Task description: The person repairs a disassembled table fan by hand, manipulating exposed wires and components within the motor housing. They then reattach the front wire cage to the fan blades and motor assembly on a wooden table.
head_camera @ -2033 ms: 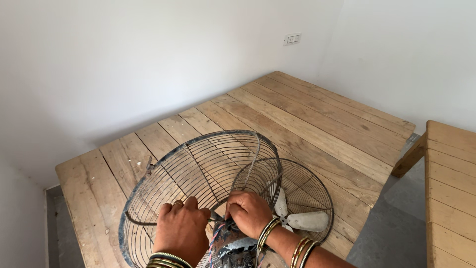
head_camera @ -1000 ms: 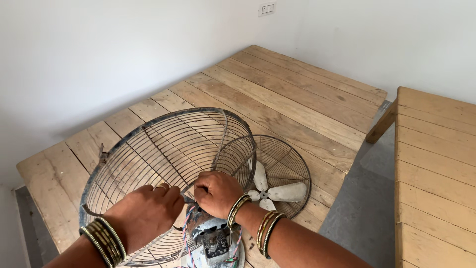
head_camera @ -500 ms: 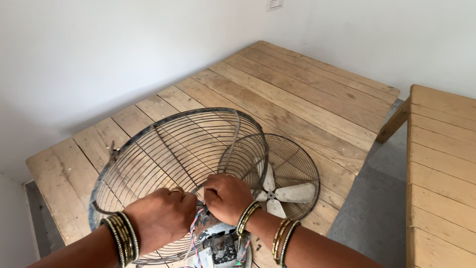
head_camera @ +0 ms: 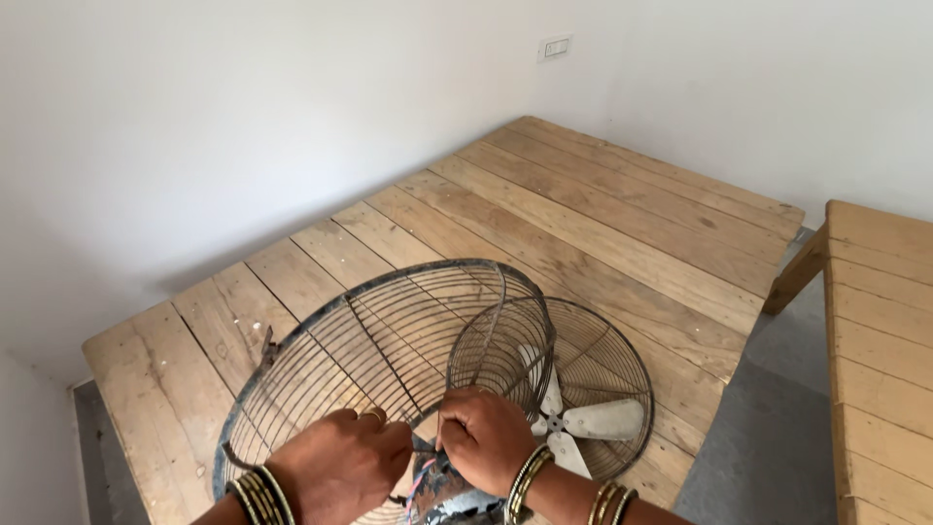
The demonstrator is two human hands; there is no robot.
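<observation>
Fingertips of left hand and right hand curled under and out of sight, so grasp at centre of wire fan guard not resolvable. Both forearms cut off by bottom edge. Motor housing with coloured wires largely masked by the hands and cropped below. Lower rim of guard likewise lost at bottom edge. Fan blades partly veiled by second wire guard and by near guard. Wall switch plate too small for detail. Second wooden platform truncated at right edge.
</observation>
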